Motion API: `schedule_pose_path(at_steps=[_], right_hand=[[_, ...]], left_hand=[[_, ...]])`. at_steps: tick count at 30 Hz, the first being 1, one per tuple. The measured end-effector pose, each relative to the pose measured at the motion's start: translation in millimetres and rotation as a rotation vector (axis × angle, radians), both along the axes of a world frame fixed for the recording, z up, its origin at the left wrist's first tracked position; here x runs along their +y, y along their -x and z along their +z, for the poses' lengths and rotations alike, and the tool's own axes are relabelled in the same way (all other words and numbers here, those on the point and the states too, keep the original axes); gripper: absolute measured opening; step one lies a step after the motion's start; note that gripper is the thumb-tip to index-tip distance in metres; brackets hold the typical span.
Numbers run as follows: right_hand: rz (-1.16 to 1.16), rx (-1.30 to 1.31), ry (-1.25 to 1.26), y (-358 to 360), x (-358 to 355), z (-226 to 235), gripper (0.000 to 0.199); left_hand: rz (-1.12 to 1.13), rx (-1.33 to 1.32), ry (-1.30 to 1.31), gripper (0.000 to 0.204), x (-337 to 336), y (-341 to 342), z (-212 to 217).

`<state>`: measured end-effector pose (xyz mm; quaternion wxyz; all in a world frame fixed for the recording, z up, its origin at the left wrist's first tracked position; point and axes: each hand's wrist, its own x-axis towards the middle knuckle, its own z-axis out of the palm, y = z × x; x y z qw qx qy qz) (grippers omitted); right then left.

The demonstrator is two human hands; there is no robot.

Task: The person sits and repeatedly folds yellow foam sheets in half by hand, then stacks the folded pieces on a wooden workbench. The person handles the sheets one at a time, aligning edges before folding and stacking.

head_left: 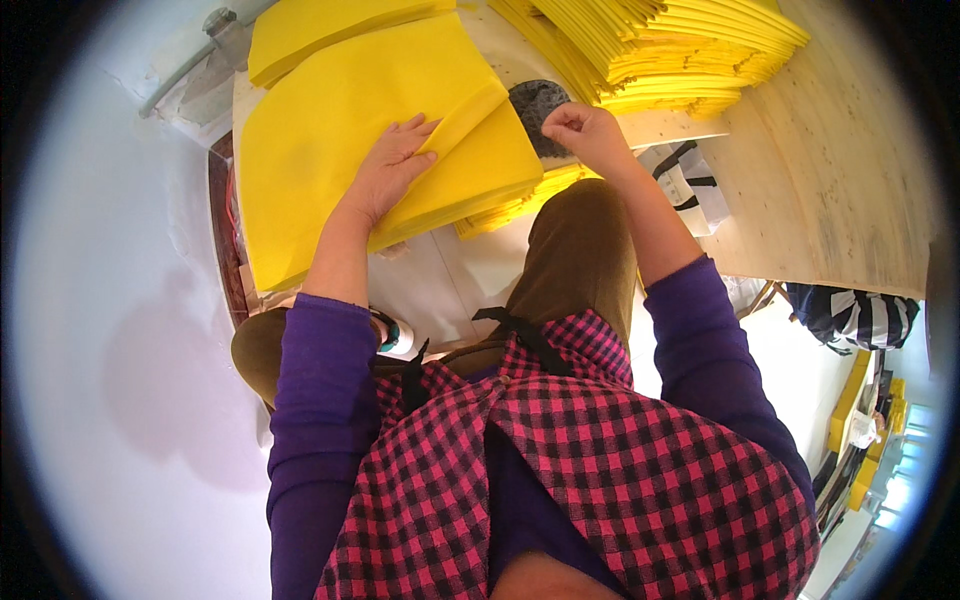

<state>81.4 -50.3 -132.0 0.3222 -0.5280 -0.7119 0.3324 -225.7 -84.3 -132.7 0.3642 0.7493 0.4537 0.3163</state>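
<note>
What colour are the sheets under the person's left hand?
Bright yellow. The stack of sheets under the left hand shows clearly in the head view.

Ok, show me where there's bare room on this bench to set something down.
Bare wood runs along the wooden table on the right, below the tall stack of yellow sheets. A narrow pale strip lies beside the right hand. It is crowded at the left: the folded yellow sheets under the left hand cover that side, and the dark round pad fills the gap.
</note>
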Motion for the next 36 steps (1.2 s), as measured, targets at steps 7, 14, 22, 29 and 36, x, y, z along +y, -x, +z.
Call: schedule_pose_path(at_steps=[7, 14, 22, 29, 36], right_hand=[[-0.184, -0.373, 0.027, -15, 23, -44, 0.025], [-0.196, -0.307, 0.012, -26, 30, -59, 0.023], [-0.005, 0.264, 0.092, -10, 0, -15, 0.015], [0.198, 0.127, 0.219, 17, -6, 5, 0.011], [0.226, 0.116, 0.216, 22, 3, 13, 0.006]], left_hand=[[-0.018, 0.034, 0.098, 0.053, 3, 1, 2], [-0.005, -0.001, -0.031, 0.045, 1, 0, -1], [-0.014, 0.006, 0.045, 0.048, 0, 1, 3], [-0.038, 0.038, 0.077, 0.050, 3, 2, 4], [-0.029, 0.048, 0.081, 0.052, 1, 3, 4]])
